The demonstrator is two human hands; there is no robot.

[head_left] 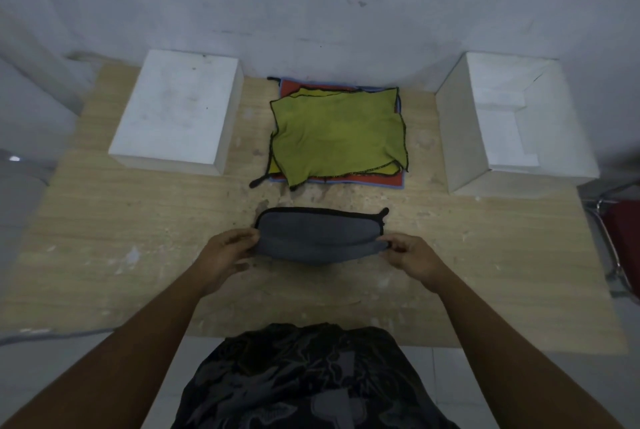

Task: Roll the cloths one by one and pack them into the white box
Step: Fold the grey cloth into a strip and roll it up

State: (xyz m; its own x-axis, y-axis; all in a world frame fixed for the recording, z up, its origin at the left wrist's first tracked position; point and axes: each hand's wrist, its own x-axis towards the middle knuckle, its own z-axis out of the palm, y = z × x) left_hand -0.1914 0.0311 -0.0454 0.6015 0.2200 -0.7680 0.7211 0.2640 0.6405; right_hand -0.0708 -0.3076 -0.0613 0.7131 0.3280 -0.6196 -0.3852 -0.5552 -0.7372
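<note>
As the left hand (225,252) and right hand (412,255) each keep a pinching grip on one end of the grey cloth (318,231), it lies on the tabletop (138,221) before the green-topped pile (339,131). Rolling both ends evenly and tightly should help it fit the open white box (460,138).

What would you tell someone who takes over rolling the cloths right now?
Left hand pinches the left end of the grey cloth; right hand pinches its right end.
The grey cloth lies on the table, and the roll looks barely begun.
The pile, green cloth on top, sits behind it between the left white box and the right white box.
Done: no rolled cloth shows in either box.
Left: finish the grey roll, pack it, then do the pile one by one.
</note>
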